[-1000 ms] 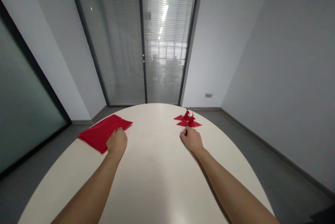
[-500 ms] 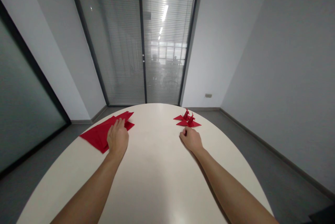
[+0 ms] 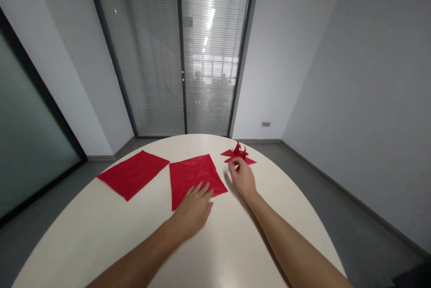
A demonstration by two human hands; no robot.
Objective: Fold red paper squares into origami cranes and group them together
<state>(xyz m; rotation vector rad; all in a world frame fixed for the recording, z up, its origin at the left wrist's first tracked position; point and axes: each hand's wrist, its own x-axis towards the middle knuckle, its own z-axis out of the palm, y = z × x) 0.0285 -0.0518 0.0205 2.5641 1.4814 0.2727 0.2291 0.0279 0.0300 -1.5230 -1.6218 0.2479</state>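
My left hand (image 3: pixel 194 207) lies with fingers spread over the lower edge of a square red paper sheet (image 3: pixel 191 170) in the middle of the table. That sheet's right side has a crease or folded flap. Left of it rests another red paper (image 3: pixel 133 175), flat and untouched. My right hand (image 3: pixel 243 178) is curled closed, just in front of two folded red paper cranes (image 3: pixel 237 150); nothing shows between its fingers. It partly covers the nearer crane, and I cannot tell whether it touches it.
Everything sits on a round white table (image 3: pixel 198 252) with a curved edge. Beyond it stand a glass partition with blinds (image 3: pixel 212 99) and grey walls (image 3: pixel 336 99). A small wall plate (image 3: pixel 266 124) is low on the far wall.
My left hand has moved right, and one red sheet now lies in the middle, apart from the other paper. My right hand has shifted slightly up toward the cranes.
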